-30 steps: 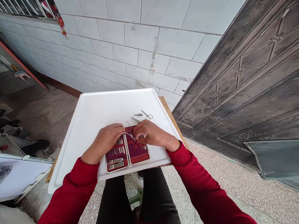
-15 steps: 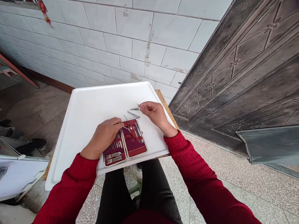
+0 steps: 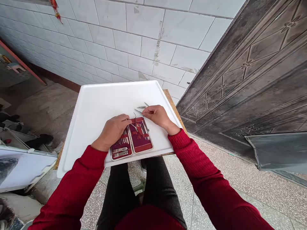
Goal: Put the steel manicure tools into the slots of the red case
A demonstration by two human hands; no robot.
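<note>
My left hand (image 3: pixel 116 128) reaches over the upper left of an open burgundy manicure case (image 3: pixel 143 148). Its thumb and finger are closed on one handle of metal cuticle nippers (image 3: pixel 135 125), whose jaws point down over the case. Nail clippers and slim tools fill the case's slots. Beyond the case, my right hand (image 3: pixel 154 114) pinches the near end of a slim metal nail clipper (image 3: pixel 138 111), partly covering it. Another small metal tool (image 3: pixel 141 107) lies just behind, and the tip of a thin tool (image 3: pixel 146 104) shows beside the fingers.
The case lies on a white foam board (image 3: pixel 96 105) set on a wooden surface (image 3: pixel 173 101). A tiled wall (image 3: pixel 127 44) stands behind, with a dark metal door (image 3: pixel 240 80) to the right. A white box-like object (image 3: pixel 26 166) is at lower left.
My right hand has come down onto the nail clipper and pinches its end. The nippers' jaws have shifted slightly up over the case with my left hand. The whole view has shifted a little.
</note>
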